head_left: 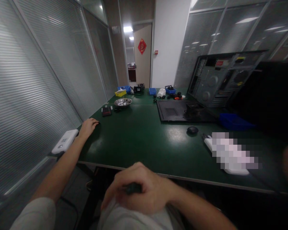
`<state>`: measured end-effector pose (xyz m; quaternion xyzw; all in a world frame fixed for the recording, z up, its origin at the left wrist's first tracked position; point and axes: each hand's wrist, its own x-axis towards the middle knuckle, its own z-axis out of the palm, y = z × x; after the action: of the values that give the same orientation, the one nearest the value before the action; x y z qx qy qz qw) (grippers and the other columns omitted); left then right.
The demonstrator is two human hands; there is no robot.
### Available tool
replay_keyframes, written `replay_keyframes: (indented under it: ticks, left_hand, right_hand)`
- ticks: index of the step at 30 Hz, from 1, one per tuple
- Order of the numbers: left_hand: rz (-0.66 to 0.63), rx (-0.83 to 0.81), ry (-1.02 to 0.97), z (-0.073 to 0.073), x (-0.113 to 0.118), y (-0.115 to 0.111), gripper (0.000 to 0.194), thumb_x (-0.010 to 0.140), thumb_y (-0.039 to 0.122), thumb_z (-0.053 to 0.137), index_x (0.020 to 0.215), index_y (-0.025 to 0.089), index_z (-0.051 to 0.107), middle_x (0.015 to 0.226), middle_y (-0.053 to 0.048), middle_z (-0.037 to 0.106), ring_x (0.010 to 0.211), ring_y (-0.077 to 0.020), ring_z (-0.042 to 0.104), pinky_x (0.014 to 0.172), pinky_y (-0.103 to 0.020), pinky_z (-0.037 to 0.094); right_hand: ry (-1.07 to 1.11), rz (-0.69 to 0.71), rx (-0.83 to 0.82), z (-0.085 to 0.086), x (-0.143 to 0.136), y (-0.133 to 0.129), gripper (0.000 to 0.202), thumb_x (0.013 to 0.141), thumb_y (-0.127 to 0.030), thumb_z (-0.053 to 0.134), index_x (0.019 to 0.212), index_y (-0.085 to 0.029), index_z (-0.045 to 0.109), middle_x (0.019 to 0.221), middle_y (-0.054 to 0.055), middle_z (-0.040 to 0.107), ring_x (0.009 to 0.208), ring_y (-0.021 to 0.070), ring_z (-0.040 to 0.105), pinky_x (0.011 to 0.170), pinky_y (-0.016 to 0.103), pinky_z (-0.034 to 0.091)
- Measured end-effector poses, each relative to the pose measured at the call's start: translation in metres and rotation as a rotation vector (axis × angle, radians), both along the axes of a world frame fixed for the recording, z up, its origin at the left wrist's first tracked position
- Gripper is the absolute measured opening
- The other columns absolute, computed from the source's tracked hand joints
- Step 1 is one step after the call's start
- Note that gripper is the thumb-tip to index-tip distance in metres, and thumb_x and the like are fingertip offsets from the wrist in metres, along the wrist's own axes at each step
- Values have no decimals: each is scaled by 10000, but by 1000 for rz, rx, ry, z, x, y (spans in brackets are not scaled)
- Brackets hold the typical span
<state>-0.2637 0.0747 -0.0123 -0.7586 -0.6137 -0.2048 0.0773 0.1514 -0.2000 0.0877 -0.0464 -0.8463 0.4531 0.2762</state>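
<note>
At the left edge of the green table (134,140), my left hand (87,127) rests with its fingers drawn together. A small dark thing shows at the fingertips, too small to name. My right hand (144,188) is curled close to my body, in front of the table's near edge. Its thumb and fingers bend round a dark gap and lie against my light shirt (134,218); whatever they grip is hidden. Beyond my left hand lie a dark red-and-black item (107,110) and a metal dish (123,102) with small parts in it.
An opened computer case (213,78) stands at the right, behind a black side panel (172,111) lying flat. A mouse (192,130), a blue tray (235,122) and a white power strip (228,163) are nearer. Small bins (152,91) line the back. A white device (65,141) sits left.
</note>
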Motion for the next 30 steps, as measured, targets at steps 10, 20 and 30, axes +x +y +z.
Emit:
replay_keyframes:
  ticks: [10, 20, 30]
  left_hand:
    - [21, -9, -33, 4, 4, -1, 373, 939, 367, 458, 1039, 222, 787, 1157, -109, 711, 1113, -292, 623, 1037, -421, 461]
    - [119, 26, 70, 0, 10, -5, 352, 947, 288, 457, 1032, 154, 771, 1139, -131, 685, 1063, -274, 636, 996, -383, 485]
    - [232, 2, 181, 8, 31, -17, 319, 943, 284, 487, 1088, 156, 740, 1103, -147, 683, 1061, -298, 626, 919, -383, 497]
  right_hand:
    - [-648, -918, 408, -71, 140, 168, 266, 926, -187, 541, 1149, -212, 684, 984, 71, 739, 847, 212, 661, 742, 277, 403]
    - [-720, -956, 467, -84, 141, 171, 225, 979, -292, 536, 1149, -262, 679, 928, 27, 731, 789, 189, 635, 686, 264, 324]
    - [-737, -957, 495, -83, 141, 171, 227, 1003, -340, 507, 1151, -272, 664, 909, 29, 727, 767, 191, 632, 652, 270, 288]
